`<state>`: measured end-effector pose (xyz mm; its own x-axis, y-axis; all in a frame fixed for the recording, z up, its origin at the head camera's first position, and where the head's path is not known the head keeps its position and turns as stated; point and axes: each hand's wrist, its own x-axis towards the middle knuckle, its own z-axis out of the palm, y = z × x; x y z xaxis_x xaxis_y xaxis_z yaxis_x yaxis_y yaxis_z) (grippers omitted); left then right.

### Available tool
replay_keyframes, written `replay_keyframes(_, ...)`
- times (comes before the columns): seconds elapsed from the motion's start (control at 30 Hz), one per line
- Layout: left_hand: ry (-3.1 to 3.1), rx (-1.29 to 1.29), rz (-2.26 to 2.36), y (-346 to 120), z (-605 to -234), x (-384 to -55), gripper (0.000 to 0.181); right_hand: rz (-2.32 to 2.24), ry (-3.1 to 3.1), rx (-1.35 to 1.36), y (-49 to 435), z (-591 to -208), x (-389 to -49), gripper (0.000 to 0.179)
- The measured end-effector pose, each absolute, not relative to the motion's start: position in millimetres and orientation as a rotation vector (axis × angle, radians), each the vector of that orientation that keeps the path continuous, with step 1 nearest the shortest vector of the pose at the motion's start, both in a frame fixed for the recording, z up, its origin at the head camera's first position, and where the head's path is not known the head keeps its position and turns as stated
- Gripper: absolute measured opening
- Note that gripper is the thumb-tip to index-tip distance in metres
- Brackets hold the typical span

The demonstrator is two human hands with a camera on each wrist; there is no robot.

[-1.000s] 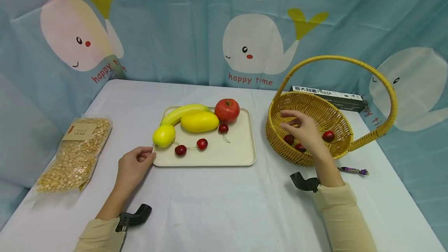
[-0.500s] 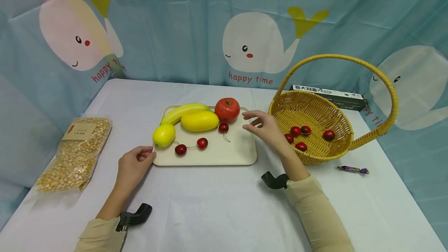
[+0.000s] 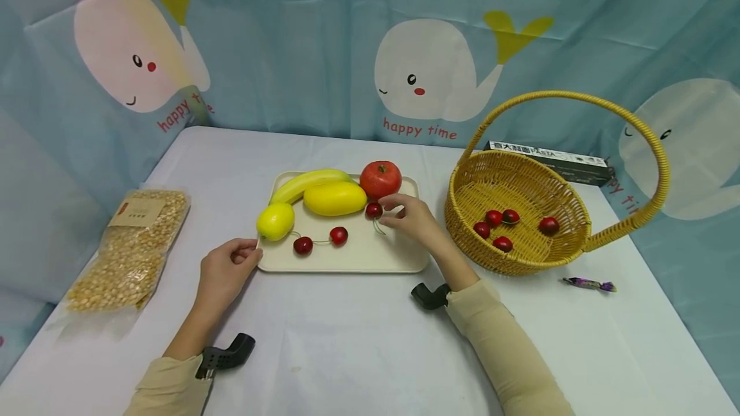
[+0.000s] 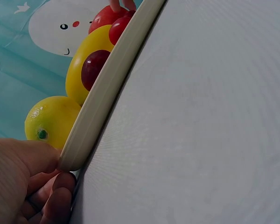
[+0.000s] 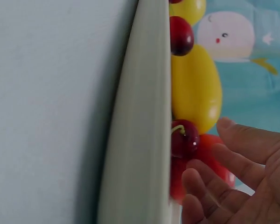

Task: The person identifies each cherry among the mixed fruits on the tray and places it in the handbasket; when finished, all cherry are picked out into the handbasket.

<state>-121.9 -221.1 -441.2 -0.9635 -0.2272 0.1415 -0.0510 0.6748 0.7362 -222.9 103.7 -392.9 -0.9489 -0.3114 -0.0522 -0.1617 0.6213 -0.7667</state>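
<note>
My left hand (image 3: 228,268) pinches the near left corner of a cream tray (image 3: 358,259), thumb above and fingers below in the left wrist view. On the tray lie a lemon (image 3: 275,221), a banana (image 3: 309,183), a mango-like yellow fruit (image 3: 335,199), a red apple (image 3: 380,180) and a pair of stem-joined cherries (image 3: 338,236). Over the tray's right side, my right hand (image 3: 415,220) holds nothing. Its thumb and index finger are spread beside another dark red cherry (image 3: 373,210) with a green stem. The right wrist view shows that cherry (image 5: 184,138) a little apart from the fingertips.
Right of the tray stands a yellow wicker basket (image 3: 520,175) with a tall handle, several cherries (image 3: 503,244) inside. Behind it lies a pasta box (image 3: 555,162), and in front a purple-wrapped candy (image 3: 590,284). A bag of corn kernels (image 3: 130,252) lies at the left.
My right hand has moved left from over the basket to the single cherry on the tray. The left hand has kept its place at the tray corner.
</note>
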Motion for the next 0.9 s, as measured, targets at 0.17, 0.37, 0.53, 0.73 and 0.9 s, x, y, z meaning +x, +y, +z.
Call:
replay_keyframes(0.17,-2.663,0.224,-1.159,-220.6,-441.6,-122.1,0.021,-1.154,2.666,-0.438,100.8,-397.3,-227.7,0.041)
replay_keyframes(0.37,-2.667,0.230,-1.172,-220.6,-440.7,-122.0,0.022,-1.125,2.682,-0.468,97.2,-399.6,-231.6,0.044)
replay_keyframes(0.53,-2.665,0.228,-1.183,-220.4,-440.2,-121.2,0.022,-1.073,2.712,-0.468,94.4,-400.8,-233.3,0.039)
replay_keyframes(0.73,-2.654,0.222,-1.177,-220.1,-439.4,-121.2,0.021,-1.048,2.727,-0.491,90.9,-402.1,-234.7,0.034)
replay_keyframes(0.9,-2.659,0.223,-1.179,-220.3,-439.6,-121.4,0.021,-1.007,2.740,-0.481,88.5,-402.3,-234.6,0.032)
